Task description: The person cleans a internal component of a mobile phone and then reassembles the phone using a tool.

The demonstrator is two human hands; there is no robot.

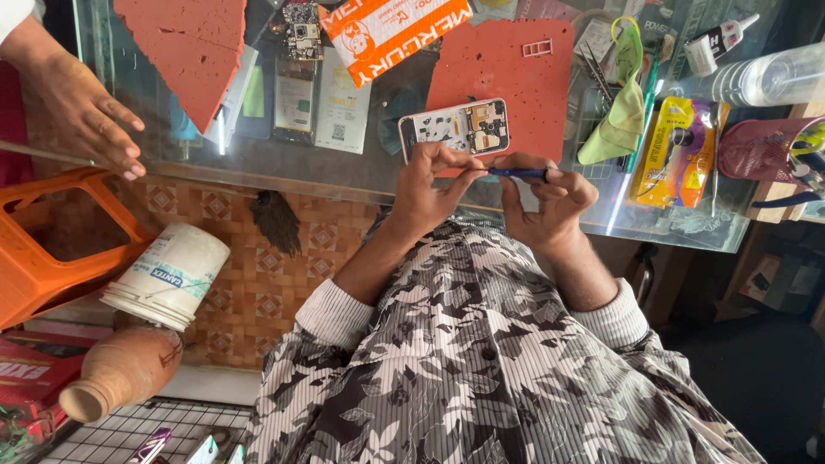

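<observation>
The left hand (430, 185) grips an opened smartphone (455, 129) while the right hand (550, 202) pinches a blue screwdriver (516, 173) beside it, above a red mat (516, 77).

The fingers of the left hand (430, 185) cover the near edge of the open phone (455, 129). The tip of the blue tool (516, 173) is hidden behind them. The tiny parts inside the phone are too small to tell. The orange stool (51, 249) and the pink cup (769, 150) are cut off by the picture's edges.
</observation>
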